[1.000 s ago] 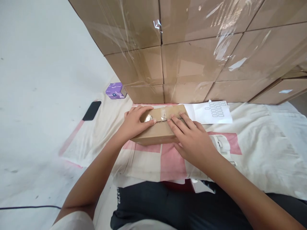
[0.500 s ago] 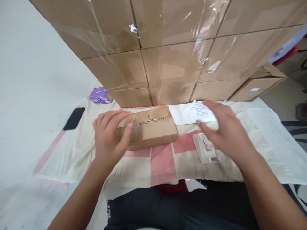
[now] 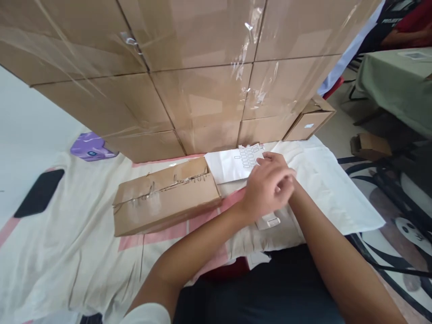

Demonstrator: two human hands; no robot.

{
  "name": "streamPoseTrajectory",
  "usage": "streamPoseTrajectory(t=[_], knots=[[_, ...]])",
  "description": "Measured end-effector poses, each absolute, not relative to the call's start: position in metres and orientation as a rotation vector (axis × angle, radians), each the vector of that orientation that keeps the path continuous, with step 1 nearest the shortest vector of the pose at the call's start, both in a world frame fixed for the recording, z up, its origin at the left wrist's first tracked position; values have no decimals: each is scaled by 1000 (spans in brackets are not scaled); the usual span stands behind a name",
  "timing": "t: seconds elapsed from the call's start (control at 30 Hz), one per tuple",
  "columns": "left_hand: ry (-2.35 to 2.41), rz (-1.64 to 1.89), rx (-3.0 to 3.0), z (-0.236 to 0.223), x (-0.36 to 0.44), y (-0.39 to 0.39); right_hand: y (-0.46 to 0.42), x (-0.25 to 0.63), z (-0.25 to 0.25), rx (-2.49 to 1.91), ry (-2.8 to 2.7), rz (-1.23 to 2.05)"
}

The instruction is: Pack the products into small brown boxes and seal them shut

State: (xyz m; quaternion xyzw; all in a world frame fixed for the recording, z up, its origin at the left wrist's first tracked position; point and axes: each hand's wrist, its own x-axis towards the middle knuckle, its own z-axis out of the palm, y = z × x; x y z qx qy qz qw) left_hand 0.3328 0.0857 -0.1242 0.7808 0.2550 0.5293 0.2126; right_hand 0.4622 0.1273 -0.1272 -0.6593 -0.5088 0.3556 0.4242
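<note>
Cardboard box in the head view lies on the cloth, left of both hands and well apart from them, slightly aslant to the cloth's near edge; its top seam is closed, with crumpled clear tape along it. The left hand reaches across to the right, its fingers curled in; whether anything sits in its grip I cannot tell. Behind it, the right hand is largely covered, only some bent fingers showing, so I cannot tell how wide its grip is or whether it holds something. Those fingers are at the right end of a white sheet printed with small outlined shapes, whose left end lies just beside the box; contact is unclear. Toward the near edge, the left wrist hides most of a white object. A tall stack of cartons, wrapped in clear film, walls off the cloth's far side. A smaller labelled carton stands by the far right corner. Toward the left edge lie a purple pack and a flat black slab. Beyond the right edge stands a green-covered table, with a person's red sleeve behind it.
</note>
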Motion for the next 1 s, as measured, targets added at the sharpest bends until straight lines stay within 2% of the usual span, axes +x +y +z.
streamPoseTrajectory(t=[0.17,0.27,0.4,0.5,1.0], knots=[[1069,1624,2101,-131,327,109,90,472,-109,-1442,-1268,791],[1181,1678,2206,-133,320,108,68,477,-104,-1361,-1444,643],[1024,1654,2456,-125,318,111,53,479,-103,-1256,-1727,402],[916,1568,2541,-121,315,115,51,482,-103,-1188,-1828,347],[840,1511,2404,-125,300,107,52,474,-97,-1224,-2074,22]])
